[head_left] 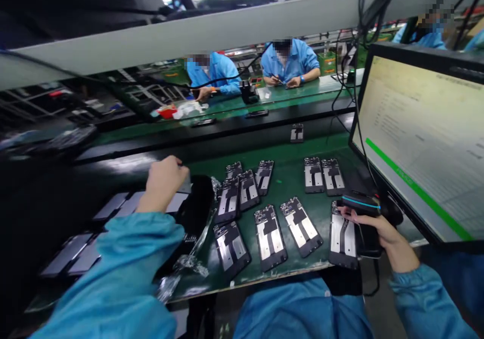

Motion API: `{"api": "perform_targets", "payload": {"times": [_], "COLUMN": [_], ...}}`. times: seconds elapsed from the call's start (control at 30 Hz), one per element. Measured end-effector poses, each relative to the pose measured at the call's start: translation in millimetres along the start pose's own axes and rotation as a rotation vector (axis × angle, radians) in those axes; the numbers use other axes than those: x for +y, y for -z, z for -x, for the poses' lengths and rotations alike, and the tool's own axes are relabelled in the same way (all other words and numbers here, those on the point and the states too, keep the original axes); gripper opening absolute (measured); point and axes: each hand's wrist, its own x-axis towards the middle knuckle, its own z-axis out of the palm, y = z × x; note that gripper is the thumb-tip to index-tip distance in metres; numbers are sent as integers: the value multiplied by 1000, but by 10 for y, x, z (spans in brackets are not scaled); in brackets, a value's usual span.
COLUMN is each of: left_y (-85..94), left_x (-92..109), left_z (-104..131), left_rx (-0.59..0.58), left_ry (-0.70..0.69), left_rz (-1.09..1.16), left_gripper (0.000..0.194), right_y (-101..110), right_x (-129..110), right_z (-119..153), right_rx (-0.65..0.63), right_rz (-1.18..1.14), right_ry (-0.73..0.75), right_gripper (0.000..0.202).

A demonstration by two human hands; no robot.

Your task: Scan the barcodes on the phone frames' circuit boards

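Note:
My right hand (383,230) is closed around a black handheld barcode scanner (362,204) with a light-blue stripe. Its head hangs over the upper end of an opened phone body (343,241) at the bench's front edge. Over the black tray at left, my left hand (162,180) has its fingers drawn together on a flat grey piece (185,184), partly hidden by the hand. Similar flat grey rectangles (110,205) lie in rows below it. Between the hands, several opened phone bodies lie on the bench, among them one (270,238) and another (301,227) near the front.
A monitor (419,147) with a green bar stands at right, and cables hang beside it. Crumpled clear plastic (191,262) edges the tray on the green bench (280,180). A beam (212,19) crosses above. Two people in blue work at the opposite bench.

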Motion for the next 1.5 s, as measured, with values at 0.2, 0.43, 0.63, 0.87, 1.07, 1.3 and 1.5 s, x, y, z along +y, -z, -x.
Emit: {"api": "perform_targets", "payload": {"times": [0.2,0.43,0.63,0.87,1.07,1.3,1.5], "left_y": [-1112,-1569,-1566,-1717,-1806,-1807,-1726], "left_x": [2065,2421,2423,2491,2749,2809,2737], "left_z": [416,679,626,1223,1645,1713,2013], "left_rx": [-229,-282,-325,-704,-643,-511,-504], "left_ry": [-113,-73,-60,-126,-218,-164,-323], "left_rz": [243,446,469,714,755,735,388], "left_gripper": [22,23,24,26,19,14,33], "right_y": [-232,-287,-206,-45,-25,-13,-75], "right_x": [-34,-46,-4,36,50,60,11], "right_z": [91,130,135,-24,-85,-113,48], "right_rx": [67,52,8,97,132,137,255], "right_rz": [121,75,15,-187,-250,-236,-175], "right_ry": [20,28,7,42,-27,-32,10], "right_gripper": [57,39,41,36,37,32,33]}}
